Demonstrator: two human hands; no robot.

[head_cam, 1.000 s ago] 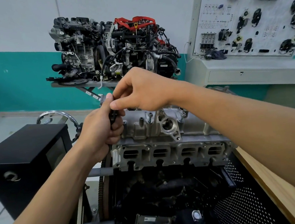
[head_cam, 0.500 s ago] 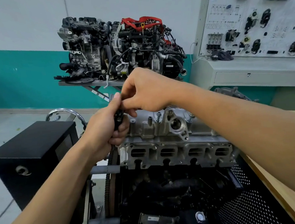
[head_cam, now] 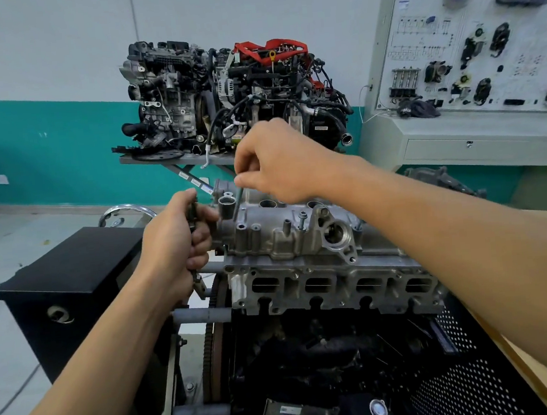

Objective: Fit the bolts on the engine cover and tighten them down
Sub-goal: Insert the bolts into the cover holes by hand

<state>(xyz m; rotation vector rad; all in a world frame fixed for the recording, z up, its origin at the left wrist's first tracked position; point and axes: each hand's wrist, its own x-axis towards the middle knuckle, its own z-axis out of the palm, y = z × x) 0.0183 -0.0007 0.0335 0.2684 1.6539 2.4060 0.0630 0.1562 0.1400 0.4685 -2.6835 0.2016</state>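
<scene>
A bare aluminium engine cover (head_cam: 281,236) tops the engine on the stand in front of me. My right hand (head_cam: 275,164) pinches a long thin bolt (head_cam: 238,200) and holds it upright over a hole at the cover's left end. My left hand (head_cam: 176,245) grips a bundle of dark bolts (head_cam: 193,214) just left of the cover; their lower ends stick out below the fist. One bolt (head_cam: 302,219) stands in a hole near the cover's middle.
A black cabinet (head_cam: 69,274) stands at the left, close to my left forearm. Behind the cover sits a second engine (head_cam: 232,95) on a grey stand. A white display board with car parts (head_cam: 469,44) fills the right wall. A wooden bench edge (head_cam: 525,374) runs at lower right.
My right hand has lifted away from the left hand with one bolt pinched and moved right, over the cover's left end. The left hand stays beside the cover.
</scene>
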